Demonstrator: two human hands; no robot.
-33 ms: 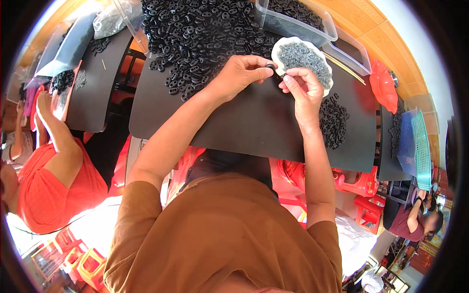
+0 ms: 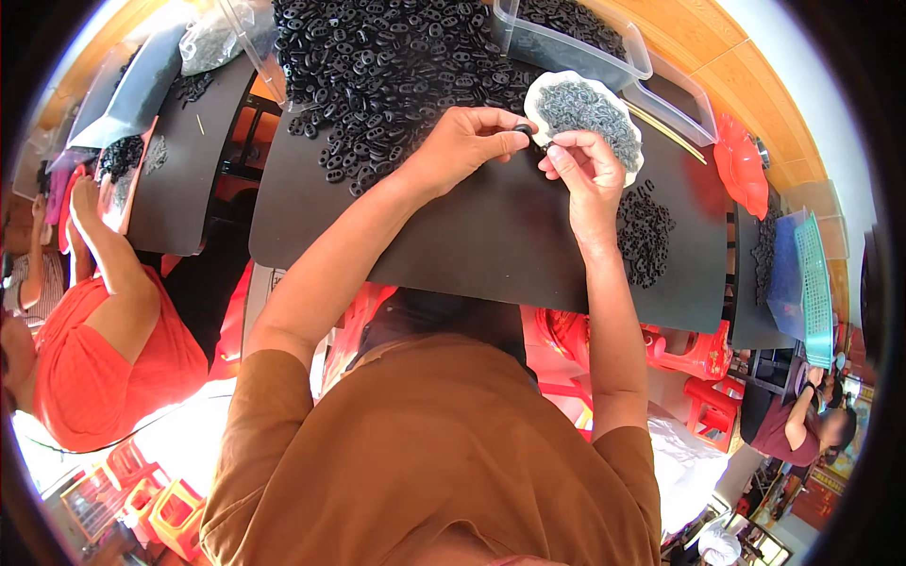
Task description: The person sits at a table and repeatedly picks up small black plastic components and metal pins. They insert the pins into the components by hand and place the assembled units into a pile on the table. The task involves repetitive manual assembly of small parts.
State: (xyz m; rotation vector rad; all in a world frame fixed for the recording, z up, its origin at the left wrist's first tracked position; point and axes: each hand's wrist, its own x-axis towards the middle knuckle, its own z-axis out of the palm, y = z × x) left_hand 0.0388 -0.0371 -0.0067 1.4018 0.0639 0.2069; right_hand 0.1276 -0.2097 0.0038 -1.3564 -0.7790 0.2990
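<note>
My left hand [image 2: 462, 149] pinches a small black plastic piece [image 2: 522, 128] between thumb and fingertips. Just to its right, my right hand [image 2: 587, 172] is closed on a tiny dark part [image 2: 548, 146], too small to make out well. The two hands nearly meet above the dark table [image 2: 415, 245]. Behind my left hand spreads a large heap of black oval two-holed pieces [image 2: 396, 80]. Beyond my right hand sits a white wavy-rimmed dish [image 2: 631, 172] full of small greyish clear parts [image 2: 590, 115]. A pile of small black pieces [image 2: 645, 236] lies beside my right wrist.
Clear plastic bins [image 2: 576, 58] stand at the back, one holding black pieces. Thin sticks [image 2: 665, 130] and a red tray [image 2: 740, 165] are at right, with a turquoise basket [image 2: 813, 288] beyond. A person in red [image 2: 123, 349] works at the left table; another person [image 2: 793, 429] is far right.
</note>
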